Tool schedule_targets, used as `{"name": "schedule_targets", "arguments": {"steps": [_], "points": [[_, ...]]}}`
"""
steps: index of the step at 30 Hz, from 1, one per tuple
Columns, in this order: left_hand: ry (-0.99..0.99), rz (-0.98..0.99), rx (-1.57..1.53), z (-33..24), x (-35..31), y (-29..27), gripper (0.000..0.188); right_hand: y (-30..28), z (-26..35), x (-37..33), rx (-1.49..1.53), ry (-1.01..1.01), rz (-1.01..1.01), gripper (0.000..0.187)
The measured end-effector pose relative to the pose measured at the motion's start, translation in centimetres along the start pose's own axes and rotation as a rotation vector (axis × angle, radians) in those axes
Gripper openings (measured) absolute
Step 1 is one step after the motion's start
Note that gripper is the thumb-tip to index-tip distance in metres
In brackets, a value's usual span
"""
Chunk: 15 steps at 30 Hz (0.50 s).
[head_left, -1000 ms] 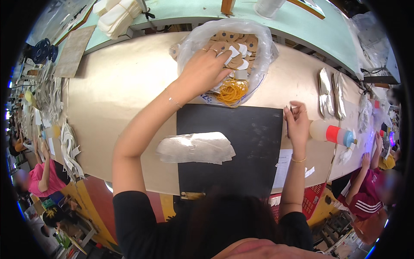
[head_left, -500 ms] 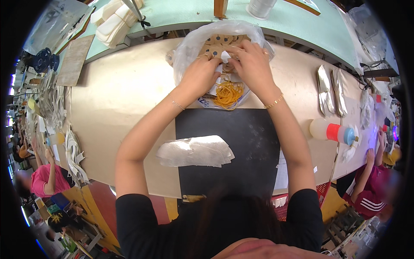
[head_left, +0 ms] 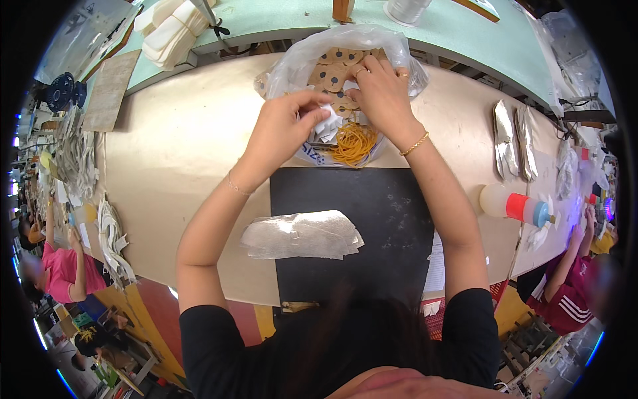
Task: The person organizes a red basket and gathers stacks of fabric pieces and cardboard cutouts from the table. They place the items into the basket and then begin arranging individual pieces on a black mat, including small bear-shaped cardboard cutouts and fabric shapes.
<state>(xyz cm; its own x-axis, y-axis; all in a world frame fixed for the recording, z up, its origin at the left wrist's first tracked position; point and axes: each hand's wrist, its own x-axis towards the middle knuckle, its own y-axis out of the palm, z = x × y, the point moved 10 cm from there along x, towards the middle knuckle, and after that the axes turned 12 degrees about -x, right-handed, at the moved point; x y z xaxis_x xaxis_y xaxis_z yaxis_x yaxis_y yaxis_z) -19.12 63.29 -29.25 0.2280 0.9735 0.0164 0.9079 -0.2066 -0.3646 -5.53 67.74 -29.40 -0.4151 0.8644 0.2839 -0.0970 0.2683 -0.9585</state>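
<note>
A clear plastic bag, rolled open, stands at the far middle of the table. Inside it lie brown round-ended pieces with dark dots, several white slips and a bundle of yellow rubber bands. My left hand is over the bag's left side, thumb and forefinger apart beside the white slips. My right hand reaches over the brown pieces with bent fingers, a bit of white slip showing at its thumb and forefinger. Nearer me, a stack of silvery cut pieces lies partly on a black mat.
Two silvery bundles and a bottle with red band and blue cap lie at the right. A brown board and pale strips are at the left. Beyond the bag runs a pale green raised table. Other people sit at both sides.
My left hand has drawn back left and nearer me, away from my right hand, to the white slips. My right hand stays over the brown pieces. The silvery stack is unmoved.
</note>
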Motion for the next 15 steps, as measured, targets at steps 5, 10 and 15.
{"name": "schedule_targets", "arguments": {"steps": [5, 10, 15], "points": [[0.291, 0.033, 0.417, -1.4, -2.1, 1.7, 0.016, 0.3, -0.3, 0.3, 0.082, 0.055, 0.055, 0.024], [0.29, 0.063, 0.457, -1.2, -2.4, 2.0, 0.018, -0.7, -0.5, -0.6, 0.261, 0.105, 0.075, 0.02], [0.305, 0.1, 0.604, -3.1, -4.1, 1.9, 0.019, -1.7, 2.3, -2.4, 0.524, 0.092, 0.162, 0.013]]}}
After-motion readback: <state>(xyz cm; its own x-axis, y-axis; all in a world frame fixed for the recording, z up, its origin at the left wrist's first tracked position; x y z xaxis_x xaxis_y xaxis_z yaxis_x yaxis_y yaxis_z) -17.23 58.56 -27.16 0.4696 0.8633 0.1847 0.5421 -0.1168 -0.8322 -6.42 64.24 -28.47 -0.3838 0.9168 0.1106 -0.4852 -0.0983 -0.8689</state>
